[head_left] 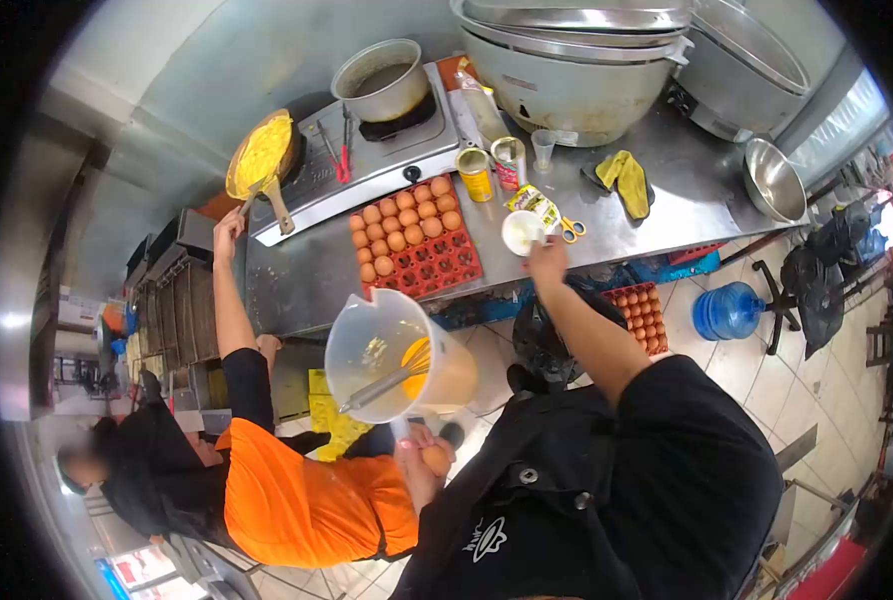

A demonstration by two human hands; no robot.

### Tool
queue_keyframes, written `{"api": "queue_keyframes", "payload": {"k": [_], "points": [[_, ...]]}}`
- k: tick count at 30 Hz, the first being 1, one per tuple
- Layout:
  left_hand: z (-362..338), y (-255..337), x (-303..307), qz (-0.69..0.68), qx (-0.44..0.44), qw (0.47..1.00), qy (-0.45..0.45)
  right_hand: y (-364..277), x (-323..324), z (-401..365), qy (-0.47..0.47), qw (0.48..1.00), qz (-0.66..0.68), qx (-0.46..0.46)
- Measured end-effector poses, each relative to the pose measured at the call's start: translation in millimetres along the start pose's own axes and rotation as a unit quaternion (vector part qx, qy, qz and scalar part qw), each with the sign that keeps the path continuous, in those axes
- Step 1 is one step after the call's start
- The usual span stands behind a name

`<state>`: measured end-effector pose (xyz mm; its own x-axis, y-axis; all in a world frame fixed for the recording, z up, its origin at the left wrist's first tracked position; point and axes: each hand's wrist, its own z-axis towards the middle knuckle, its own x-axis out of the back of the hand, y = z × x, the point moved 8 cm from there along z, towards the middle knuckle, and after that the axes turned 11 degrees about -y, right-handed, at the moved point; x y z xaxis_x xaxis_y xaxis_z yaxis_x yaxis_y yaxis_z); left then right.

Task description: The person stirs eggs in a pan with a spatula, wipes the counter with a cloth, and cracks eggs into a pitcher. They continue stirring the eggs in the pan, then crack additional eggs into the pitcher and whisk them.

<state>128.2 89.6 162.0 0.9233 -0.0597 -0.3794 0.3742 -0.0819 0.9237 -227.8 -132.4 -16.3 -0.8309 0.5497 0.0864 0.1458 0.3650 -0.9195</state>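
Note:
My left hand point(421, 470) is closed around the handle of a translucent plastic measuring jug point(451, 360), and a brown egg point(434, 460) is tucked into the same hand. Inside the tilted jug lie yellow beaten egg and a metal whisk point(381, 387). Over the counter, my right hand point(547, 262) has its fingers bent together at the near rim of a small white bowl point(514, 232). Pale contents show in that bowl; whatever the fingertips hold is hidden. Beside it are yellow-handled scissors point(572, 230) and a green-yellow packet point(534, 204).
A red tray point(446, 262) of brown eggs lies on the counter point(306, 285). Behind it stand a gas stove point(366, 150) with a pot point(378, 85), open cans point(476, 180) and a large cooker point(576, 90). At left, a co-worker in orange point(306, 490) holds a pan point(280, 210) of yellow egg.

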Motion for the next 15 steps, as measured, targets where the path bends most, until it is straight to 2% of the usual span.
{"api": "queue_keyframes", "payload": {"k": [1,3,5,6,8,9,12,13,14,15], "points": [[2.3,0.5,1.5,-0.003,-0.004,1.0,0.008,6.2,17.0,15.1,0.025,0.999,-0.017,0.045],[0.3,-14.3,4.5,-0.004,0.031,1.0,-0.002,-24.8,54.1,15.7,0.028,0.998,-0.006,0.05],[-3.3,-25.5,8.4,-0.038,0.046,0.998,0.017,-24.6,85.7,58.3,0.069,0.994,-0.05,0.062],[-3.8,-26.9,4.2,-0.052,0.051,0.997,0.012,-5.9,102.1,104.2,0.091,0.989,-0.065,0.101],[-2.8,-28.8,-5.1,-0.067,0.05,0.996,0.015,-35.2,112.5,116.3,0.103,0.986,-0.079,0.102],[-2.1,-26.7,-11.2,-0.059,0.032,0.998,0.007,-57.3,112.9,106.8,0.1,0.991,-0.075,0.047],[-8.4,-24.9,-27.1,-0.016,0.016,1.0,0.02,-39.2,103.0,142.9,0.053,0.994,-0.092,0.03],[-9.9,-22.0,-33.2,0.006,0.018,0.999,0.034,-48.1,103.3,130.7,0.139,0.967,-0.171,0.127],[-10.9,-22.4,-37.7,0.03,0.016,0.999,0.038,-66.8,97.3,108.3,0.227,0.917,-0.24,0.224],[-11.2,-22.9,-41.1,0.053,0.014,0.998,0.039,-43.4,64.2,114.0,0.083,0.955,-0.174,0.224]]}}
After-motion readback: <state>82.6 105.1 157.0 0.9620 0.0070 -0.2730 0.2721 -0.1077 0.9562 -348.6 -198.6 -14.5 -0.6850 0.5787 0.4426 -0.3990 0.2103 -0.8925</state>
